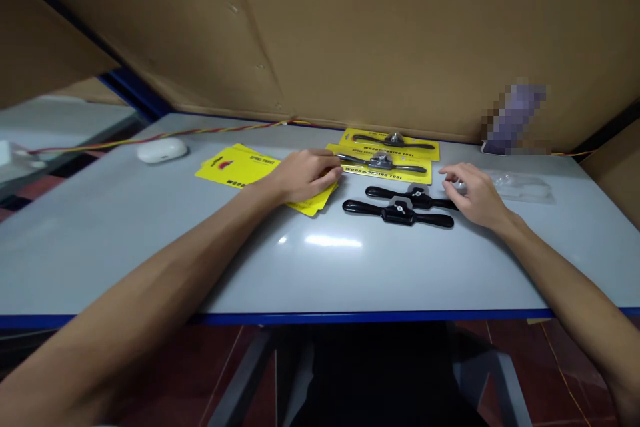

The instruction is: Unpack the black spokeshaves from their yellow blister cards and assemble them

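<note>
My left hand (pixel 311 175) rests over the right part of a pile of yellow backing cards (pixel 240 167); its fingers are loosely bent and nothing shows in them. Just past its fingertips lies a carded spokeshave (pixel 383 161), with another carded spokeshave (pixel 395 140) behind it. In front are two loose black spokeshaves: the nearer spokeshave (pixel 399 212) lies in full view, while the farther spokeshave (pixel 419 197) has its right handle end partly hidden by my right hand (pixel 475 195). That hand hovers or rests there, fingers curled with a gap to the thumb.
Clear plastic blister shells (pixel 523 187) lie right of my right hand. A white rounded case (pixel 162 150) sits at the left, near a red and yellow wire (pixel 210 130). A blurred purple object (pixel 515 120) leans against the cardboard wall (pixel 375 33) behind the table.
</note>
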A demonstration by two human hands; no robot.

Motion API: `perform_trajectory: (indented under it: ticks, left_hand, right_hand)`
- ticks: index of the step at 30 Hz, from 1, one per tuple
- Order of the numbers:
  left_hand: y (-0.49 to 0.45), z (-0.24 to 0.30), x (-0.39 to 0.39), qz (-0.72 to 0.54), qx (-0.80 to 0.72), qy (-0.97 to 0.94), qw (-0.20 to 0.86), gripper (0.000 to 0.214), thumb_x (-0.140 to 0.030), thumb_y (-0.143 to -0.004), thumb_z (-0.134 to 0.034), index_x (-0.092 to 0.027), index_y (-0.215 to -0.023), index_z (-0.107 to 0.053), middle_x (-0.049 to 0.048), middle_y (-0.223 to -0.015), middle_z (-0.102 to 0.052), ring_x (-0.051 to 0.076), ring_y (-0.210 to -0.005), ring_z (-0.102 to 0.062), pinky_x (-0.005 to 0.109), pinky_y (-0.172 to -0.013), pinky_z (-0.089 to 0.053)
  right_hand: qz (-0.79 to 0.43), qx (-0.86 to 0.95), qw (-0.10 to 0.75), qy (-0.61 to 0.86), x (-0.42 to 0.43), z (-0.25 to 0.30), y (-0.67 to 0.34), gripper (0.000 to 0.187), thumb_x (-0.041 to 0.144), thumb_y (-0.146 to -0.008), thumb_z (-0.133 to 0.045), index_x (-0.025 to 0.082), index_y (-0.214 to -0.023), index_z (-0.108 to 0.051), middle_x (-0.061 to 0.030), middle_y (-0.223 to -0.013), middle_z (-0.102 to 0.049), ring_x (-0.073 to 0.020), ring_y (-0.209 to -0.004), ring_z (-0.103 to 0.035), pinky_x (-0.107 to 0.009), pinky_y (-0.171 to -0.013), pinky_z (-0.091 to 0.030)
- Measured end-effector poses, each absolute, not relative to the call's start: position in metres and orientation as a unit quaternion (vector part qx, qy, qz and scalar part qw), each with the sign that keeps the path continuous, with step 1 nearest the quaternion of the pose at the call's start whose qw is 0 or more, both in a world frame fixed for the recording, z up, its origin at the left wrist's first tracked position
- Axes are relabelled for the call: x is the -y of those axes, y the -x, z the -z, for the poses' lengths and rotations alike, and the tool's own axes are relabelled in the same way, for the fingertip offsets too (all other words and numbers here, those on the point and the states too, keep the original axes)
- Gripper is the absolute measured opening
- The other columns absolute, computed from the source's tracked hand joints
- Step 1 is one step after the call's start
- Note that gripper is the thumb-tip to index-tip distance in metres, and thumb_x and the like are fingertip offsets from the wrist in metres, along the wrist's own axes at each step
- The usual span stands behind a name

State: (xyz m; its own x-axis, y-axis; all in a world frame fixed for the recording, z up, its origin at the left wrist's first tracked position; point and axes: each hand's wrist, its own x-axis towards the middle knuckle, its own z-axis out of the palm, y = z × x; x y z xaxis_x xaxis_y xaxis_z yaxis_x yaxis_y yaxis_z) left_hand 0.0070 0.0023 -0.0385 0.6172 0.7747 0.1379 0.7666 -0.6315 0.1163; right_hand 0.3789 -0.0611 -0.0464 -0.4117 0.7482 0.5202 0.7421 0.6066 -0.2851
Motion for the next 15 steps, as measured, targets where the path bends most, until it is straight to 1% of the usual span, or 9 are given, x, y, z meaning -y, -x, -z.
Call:
perform_trajectory:
  ticks: [5,9,15]
  left_hand:
    - [-0.0069,0.0375,-0.0004,-0.097,-0.403,-0.909,0.054,0.041,-0.050,-0.093,-0.040,-0.019,-0.075,-0.061,0.0088,-0.085,-0.064,0.021,-0.075,-0.057,0.032,-0.064,-0.037]
    - [-0.0038,0.0429,-0.0027,-0.108,-0.394,-0.912,0.037,0.037,-0.052,-0.088,-0.049,-0.020,-0.072,-0.058,0.0068,-0.082,-0.063,0.020,-0.072,-0.057,0.031,-0.063,-0.037]
    - [-0.0041,0.0420,-0.0013,-0.082,-0.422,-0.903,0.012,0.038,-0.055,-0.085,-0.048,-0.021,-0.073,-0.059,0.0072,-0.084,-0.068,0.021,-0.071,-0.059,0.030,-0.063,-0.035]
  right_hand:
    - [-0.005,0.842,0.313,0.440,0.0606,0.0477,-0.3798,0.019,0.024,-0.096,-0.052,0.022,-0.110,-0.066,-0.0065,-0.091,-0.072,-0.0245,-0.084,-0.064,-0.041,-0.079,-0.050]
    - [-0.007,0.841,0.313,0.442,0.0601,0.0487,-0.3802,0.020,0.025,-0.097,-0.052,0.021,-0.110,-0.067,-0.0074,-0.092,-0.071,-0.0247,-0.086,-0.065,-0.041,-0.080,-0.050]
    - [-0.011,0.841,0.306,0.446,0.0614,0.0464,-0.3781,0.021,0.026,-0.096,-0.051,0.022,-0.110,-0.067,-0.0074,-0.092,-0.071,-0.0258,-0.088,-0.064,-0.041,-0.080,-0.050]
